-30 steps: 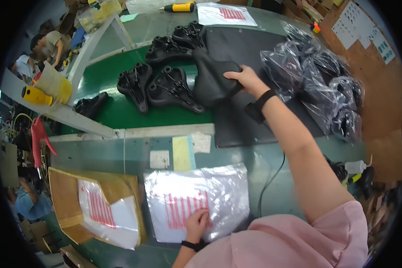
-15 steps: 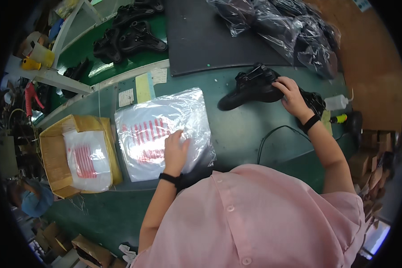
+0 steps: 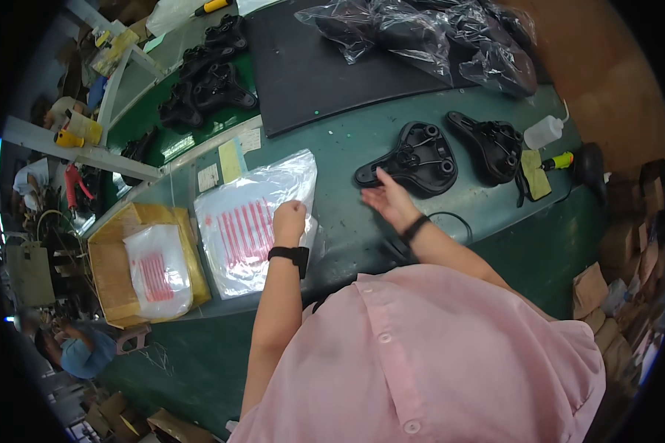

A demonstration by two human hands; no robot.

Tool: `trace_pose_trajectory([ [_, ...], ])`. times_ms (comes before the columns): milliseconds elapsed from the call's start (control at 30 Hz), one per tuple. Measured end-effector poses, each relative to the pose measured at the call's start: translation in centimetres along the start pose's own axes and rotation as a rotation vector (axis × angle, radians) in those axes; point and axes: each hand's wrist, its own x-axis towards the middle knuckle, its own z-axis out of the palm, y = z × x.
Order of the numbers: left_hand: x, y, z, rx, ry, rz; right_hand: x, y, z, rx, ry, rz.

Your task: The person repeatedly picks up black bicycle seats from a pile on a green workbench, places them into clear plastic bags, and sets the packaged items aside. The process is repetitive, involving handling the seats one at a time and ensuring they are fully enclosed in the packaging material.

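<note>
— What packaging is seen on the green table [image 3: 362,148]?

— A stack of clear plastic bags [image 3: 255,221] printed with red stripes is laid flat near the table's front edge. To its left, a brown cardboard box [image 3: 118,258] is set, with another red-striped bag [image 3: 159,269] draped over it. Two small paper labels, one yellow [image 3: 231,160] and one white [image 3: 207,177], are stuck just behind the bags. A heap of bagged black parts [image 3: 436,37] is piled at the far end of a black mat [image 3: 325,74].

— And how are the hands placed?

— The left hand [image 3: 290,220] is pressed on the stack's right edge, fingers curled into a narrow grip on the top bag. The right hand [image 3: 390,203] is held wide open, palm up, nothing gripped. A black saddle base [image 3: 414,157] is lying on the table just beyond its fingertips, seemingly untouched; a second one [image 3: 491,145] is lying to its right.
</note>
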Motion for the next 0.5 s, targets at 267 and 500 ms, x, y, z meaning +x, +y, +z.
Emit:
trace_pose_trajectory([
  [267,-3.2,-2.0,-2.5,-0.608,-0.033,-0.344,6.3,0.7,2.4,0.125,0.405,-0.126],
  [500,-6.6,-2.9,-3.2,-0.901,-0.128,-0.384,7.1,-2.1,3.3,0.36,0.529,-0.184],
])
